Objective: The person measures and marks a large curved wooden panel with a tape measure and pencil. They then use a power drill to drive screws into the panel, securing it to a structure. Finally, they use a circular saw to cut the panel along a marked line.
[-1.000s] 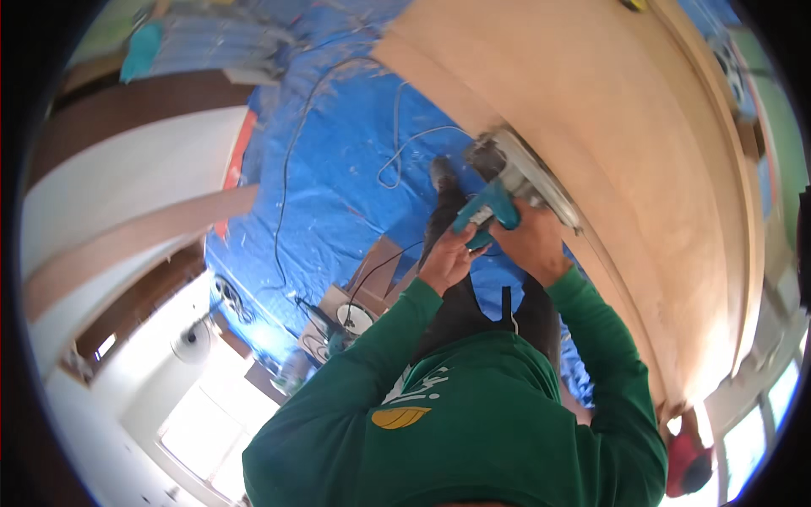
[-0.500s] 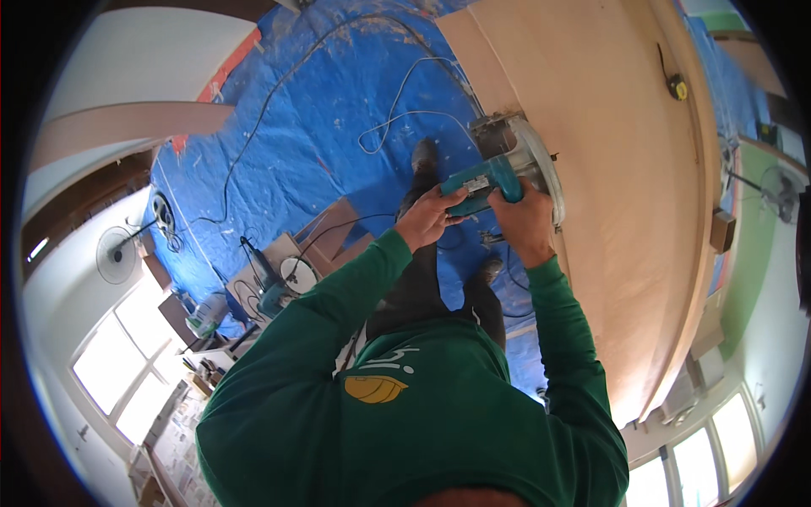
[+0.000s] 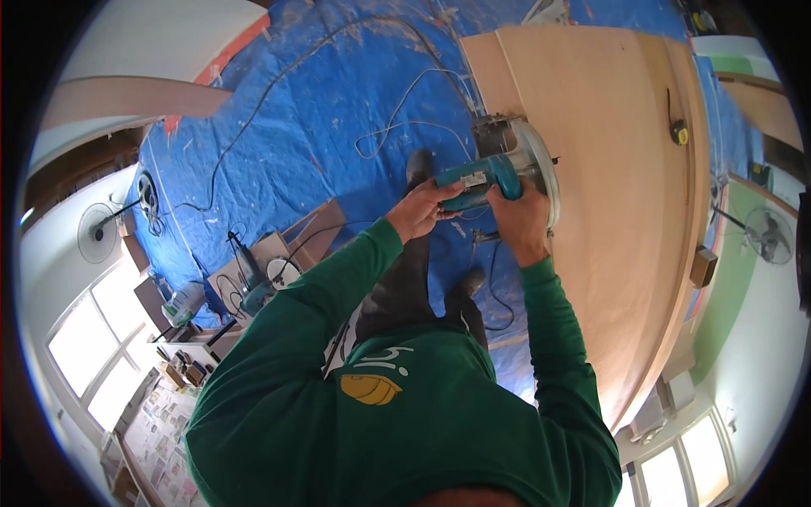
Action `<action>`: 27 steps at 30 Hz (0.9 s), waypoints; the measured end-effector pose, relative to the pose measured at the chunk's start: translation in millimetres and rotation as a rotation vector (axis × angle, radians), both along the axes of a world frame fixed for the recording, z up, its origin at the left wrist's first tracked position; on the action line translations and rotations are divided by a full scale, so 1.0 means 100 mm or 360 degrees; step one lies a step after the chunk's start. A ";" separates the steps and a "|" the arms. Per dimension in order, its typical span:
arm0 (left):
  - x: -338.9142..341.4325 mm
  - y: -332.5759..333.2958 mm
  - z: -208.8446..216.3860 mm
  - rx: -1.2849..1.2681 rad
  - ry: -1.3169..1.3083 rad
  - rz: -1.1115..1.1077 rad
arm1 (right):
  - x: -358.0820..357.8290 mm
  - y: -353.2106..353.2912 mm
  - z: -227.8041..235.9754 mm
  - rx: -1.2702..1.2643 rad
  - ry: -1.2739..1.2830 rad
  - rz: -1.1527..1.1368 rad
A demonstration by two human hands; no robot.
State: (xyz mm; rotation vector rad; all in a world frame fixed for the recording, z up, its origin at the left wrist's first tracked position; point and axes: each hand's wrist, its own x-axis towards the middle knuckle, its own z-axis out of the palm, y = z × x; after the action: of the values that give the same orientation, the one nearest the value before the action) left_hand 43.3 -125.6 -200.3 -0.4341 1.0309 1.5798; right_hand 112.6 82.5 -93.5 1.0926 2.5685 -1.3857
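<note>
Both my hands are on a teal circular saw (image 3: 505, 175) with a pale metal blade guard. It sits over the left edge of a large light-brown wooden sheet (image 3: 617, 228). Curled around the left end of the saw's motor body is my left hand (image 3: 416, 211). My right hand (image 3: 523, 221) grips its rear handle, the thumb near the top. The guard hides most of the blade, and the cut beneath the saw cannot be made out. A narrow strip of the sheet (image 3: 488, 72) extends beyond the saw's front.
A yellow-and-black tape measure (image 3: 679, 133) and a wooden block (image 3: 704, 266) lie toward the sheet's right side. Cables (image 3: 221, 160) trail across the blue tarp (image 3: 312, 110). Another corded power tool (image 3: 253, 283) rests among board offcuts at left. Fans (image 3: 98, 232) stand on both sides.
The saw, with both hands still on it, has moved a little along the sheet toward its far end. My view has shifted, bringing the sheet's far edge into sight.
</note>
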 end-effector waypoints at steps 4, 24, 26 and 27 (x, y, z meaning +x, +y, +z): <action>-0.15 0.01 -0.01 0.0011 0.0007 -0.0016 | -0.13 0.01 -0.01 0.0020 -0.0009 0.0019; -0.94 0.06 0.01 -0.0048 0.0024 0.0014 | -0.93 0.06 0.02 0.0017 0.0007 0.0095; -0.92 0.07 -0.02 -0.0072 0.0023 0.0049 | -0.91 0.06 -0.01 -0.0050 -0.0058 0.0090; -0.91 0.08 -0.05 -0.0058 0.0026 0.0027 | -0.90 0.06 -0.04 -0.0039 -0.0072 0.0093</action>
State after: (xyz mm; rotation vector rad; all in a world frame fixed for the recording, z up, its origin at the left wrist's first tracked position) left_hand -47.5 -117.9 -205.5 -0.4563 1.0723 1.5840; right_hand 23.0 88.7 -97.6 1.0251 2.5237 -1.3597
